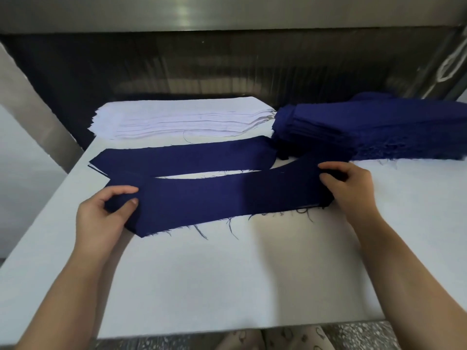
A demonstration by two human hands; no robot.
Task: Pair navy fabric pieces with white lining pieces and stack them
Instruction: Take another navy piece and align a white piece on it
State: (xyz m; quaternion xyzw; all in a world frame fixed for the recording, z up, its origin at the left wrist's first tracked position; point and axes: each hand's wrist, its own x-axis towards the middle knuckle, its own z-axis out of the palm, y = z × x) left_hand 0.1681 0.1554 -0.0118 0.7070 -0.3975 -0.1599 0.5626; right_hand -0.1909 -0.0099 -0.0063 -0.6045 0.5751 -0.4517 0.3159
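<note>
A long navy fabric piece with frayed lower edge lies across the white table. My left hand pinches its left end and my right hand pinches its right end; a thin white edge shows under that right end. Behind it lies a paired stack topped by another navy piece. Farther back sits a pile of white lining pieces. At the back right rests a thick pile of navy pieces.
A dark machine opening under a steel hood runs along the back. A grey post slants at the left. The table's front edge is near my body, with speckled floor below.
</note>
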